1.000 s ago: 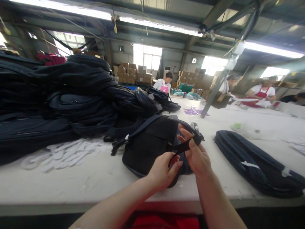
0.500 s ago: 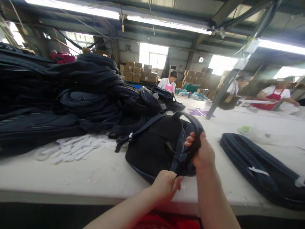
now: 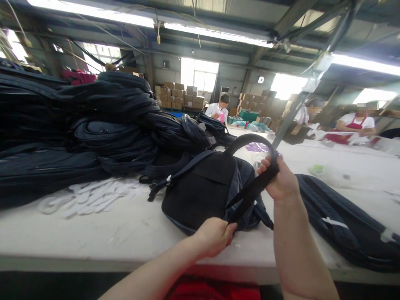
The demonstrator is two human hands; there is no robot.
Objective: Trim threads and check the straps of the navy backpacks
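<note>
A dark navy and black backpack [image 3: 196, 191] lies on the white table in front of me. Its shoulder strap [image 3: 250, 141] arches up off the bag. My right hand [image 3: 283, 177] is closed around this strap, to the right of the bag and above the table. Low at the bag's near edge, my left hand [image 3: 215, 237] pinches the lower part of the same strap. Between the two hands the black webbing is stretched at a slant. The other shoulder strap, with a small white band on it, lies along the bag's left side.
A large heap of dark backpacks [image 3: 118, 108] fills the left. White strips [image 3: 100, 196] lie in front of it. Another backpack [image 3: 337, 216] rests on the table [image 3: 93, 241] at right. A grey post [image 3: 289, 118] rises beyond. Several people work across the table; stacked cartons [image 3: 178, 96] stand behind.
My right hand has moved right and up, drawing the strap away from the backpack into a wider arch. My left hand keeps its pinch near the bag's lower edge.
</note>
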